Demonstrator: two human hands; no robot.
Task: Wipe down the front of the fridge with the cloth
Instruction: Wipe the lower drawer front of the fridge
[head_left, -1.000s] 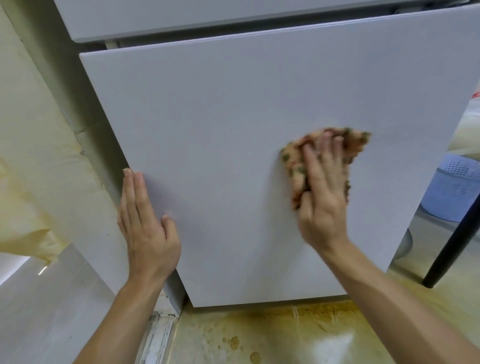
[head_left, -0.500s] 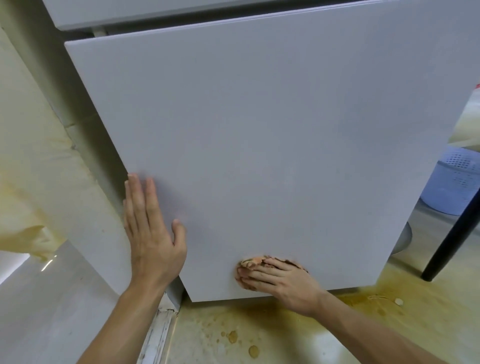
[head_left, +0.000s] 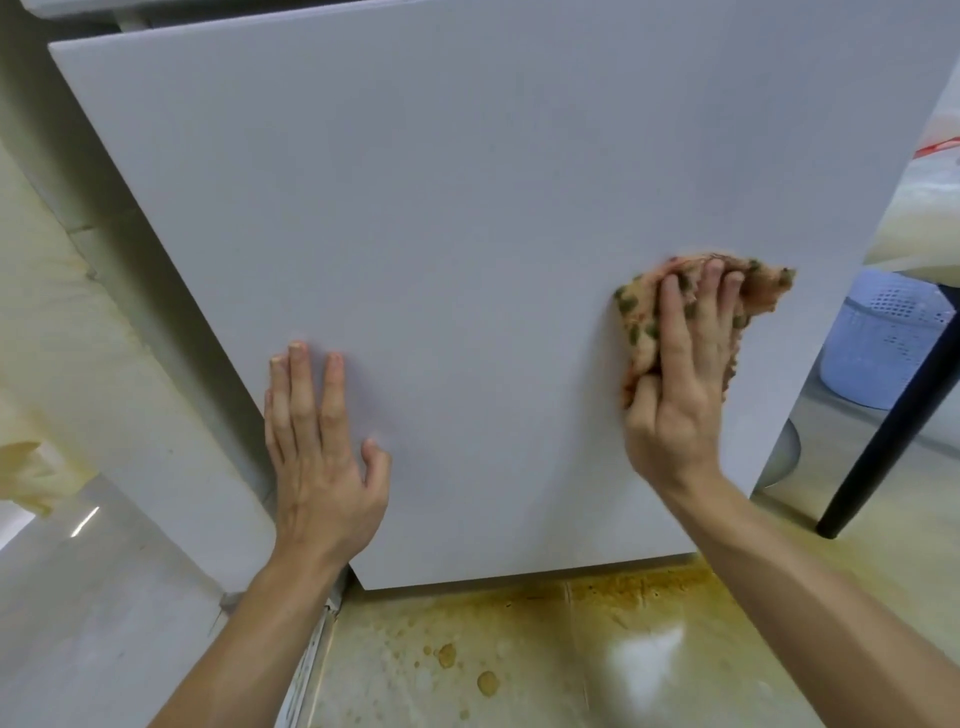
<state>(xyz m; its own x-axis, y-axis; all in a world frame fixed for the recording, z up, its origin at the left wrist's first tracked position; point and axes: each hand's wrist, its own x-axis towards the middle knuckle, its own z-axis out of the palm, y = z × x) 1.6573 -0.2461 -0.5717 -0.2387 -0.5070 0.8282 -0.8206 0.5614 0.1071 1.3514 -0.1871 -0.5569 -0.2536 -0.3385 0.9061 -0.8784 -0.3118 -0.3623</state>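
Stained floor (head_left: 519, 649) lies nearest me at 6 o'clock, yellowish and glossy, with brown drips (head_left: 447, 656) a little below the fridge's bottom edge and a white glare toward 5 o'clock. My two bare forearms rise from the lower edge of the view, one from 7 o'clock, the other from 4 o'clock. My left hand (head_left: 322, 457) lies flat on the fridge door (head_left: 441, 208) at about 8 o'clock, close to the door's left edge. Its fingers are straight and point to 12, and its thumb is spread toward 3; it holds nothing and only rests on the panel. My right hand (head_left: 680, 395) is at about 3 o'clock, near the door's right edge. Its fingers lie straight over the cloth (head_left: 639, 322) and the palm presses it against the door. The thumb lies on the cloth's lower corner, so this is a flat, open press rather than a clutch. The cloth is orange-pink with green blotches and bunched up. It pokes out past my fingertips toward 12 and 2 and past my forefinger toward 9. The door is plain pale grey and fills most of the view. Farther off, at 9 o'clock, a cream wall (head_left: 78, 338) runs beside the fridge. At 3 o'clock, beyond the door's right edge, a black leg (head_left: 893, 431) stands slanted on the floor, and behind it sits a pale blue perforated basket (head_left: 878, 338).
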